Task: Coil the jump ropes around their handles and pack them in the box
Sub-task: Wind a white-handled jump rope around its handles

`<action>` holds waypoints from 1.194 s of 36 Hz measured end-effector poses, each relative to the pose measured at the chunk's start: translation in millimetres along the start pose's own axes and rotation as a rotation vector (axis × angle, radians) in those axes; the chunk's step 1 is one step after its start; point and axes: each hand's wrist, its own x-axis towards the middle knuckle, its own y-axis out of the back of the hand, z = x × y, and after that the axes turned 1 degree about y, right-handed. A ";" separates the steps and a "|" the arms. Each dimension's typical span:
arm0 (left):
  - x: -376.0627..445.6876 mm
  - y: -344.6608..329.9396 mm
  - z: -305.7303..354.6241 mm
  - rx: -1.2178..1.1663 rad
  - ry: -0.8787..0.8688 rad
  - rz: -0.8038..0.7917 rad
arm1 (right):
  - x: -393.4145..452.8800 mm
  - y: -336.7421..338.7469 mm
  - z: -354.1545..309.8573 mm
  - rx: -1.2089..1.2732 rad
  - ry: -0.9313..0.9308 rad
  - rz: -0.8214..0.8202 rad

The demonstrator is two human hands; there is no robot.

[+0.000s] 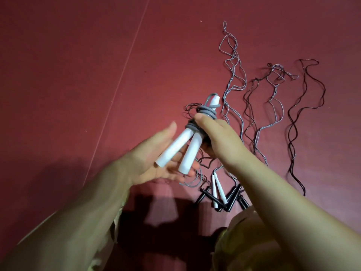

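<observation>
I hold a jump rope with two white handles above the red floor. Its grey cord is wound in coils around the handles' upper ends. My right hand grips the bundle at the coils, thumb pressed on the cord. My left hand lies under the handles' lower ends with fingers straight, supporting them. On the floor below lie another pair of white handles and several black handles. No box is in view.
Several loose grey and black cords run in wavy lines across the red floor to the right and beyond my hands. A pale seam line crosses the floor on the left. My knee shows at the bottom right.
</observation>
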 end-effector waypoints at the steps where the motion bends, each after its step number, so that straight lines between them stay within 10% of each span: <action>1: -1.2 -0.9 0.7 -0.064 0.013 -0.072 | -2.4 1.7 -2.6 0.033 0.007 -0.006; 9: 1.8 -4.0 -4.1 -0.142 0.024 -0.211 | -2.4 9.4 -3.9 0.044 0.016 -0.121; 26: 15.1 1.3 -12.7 0.317 -0.042 0.333 | 0.6 8.8 4.2 -0.535 -0.146 0.005; 43: 20.2 14.9 -13.3 0.586 -0.306 0.559 | 0.5 2.3 6.5 -0.191 -0.198 -0.040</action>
